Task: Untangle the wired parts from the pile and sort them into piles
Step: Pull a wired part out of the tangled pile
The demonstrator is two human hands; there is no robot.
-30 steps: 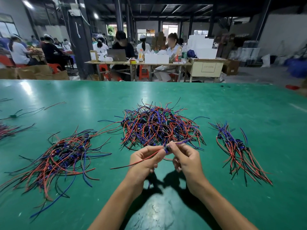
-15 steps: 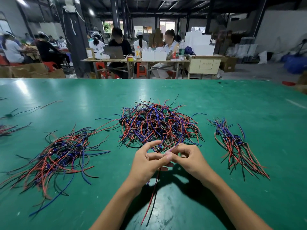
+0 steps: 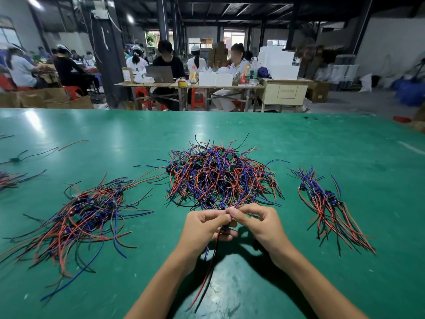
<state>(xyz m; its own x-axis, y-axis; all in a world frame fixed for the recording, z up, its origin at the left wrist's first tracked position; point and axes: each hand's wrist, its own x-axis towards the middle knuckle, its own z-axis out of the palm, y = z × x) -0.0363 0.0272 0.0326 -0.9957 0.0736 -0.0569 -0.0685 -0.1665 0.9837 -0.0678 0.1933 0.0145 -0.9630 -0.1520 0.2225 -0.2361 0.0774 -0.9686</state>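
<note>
A tangled central pile [image 3: 218, 176] of red, blue and black wired parts lies on the green table [image 3: 299, 143]. A sorted pile [image 3: 85, 210] spreads at the left and a smaller sorted pile [image 3: 326, 203] lies at the right. My left hand [image 3: 204, 229] and my right hand [image 3: 259, 224] meet just in front of the central pile. Both pinch one wired part [image 3: 212, 256], whose red and black wires hang down toward me between my forearms. The part's small body is mostly hidden by my fingers.
Loose wires [image 3: 30, 155] and another bundle [image 3: 9, 180] lie at the far left edge. Beyond the table's far edge, people sit at wooden tables [image 3: 184, 86] with boxes and a laptop. Bare green surface lies in front of my arms.
The held part's wires, first stretched sideways to the left, now hang straight down toward me. My hands have drawn closer together and nearer the central pile's front edge.
</note>
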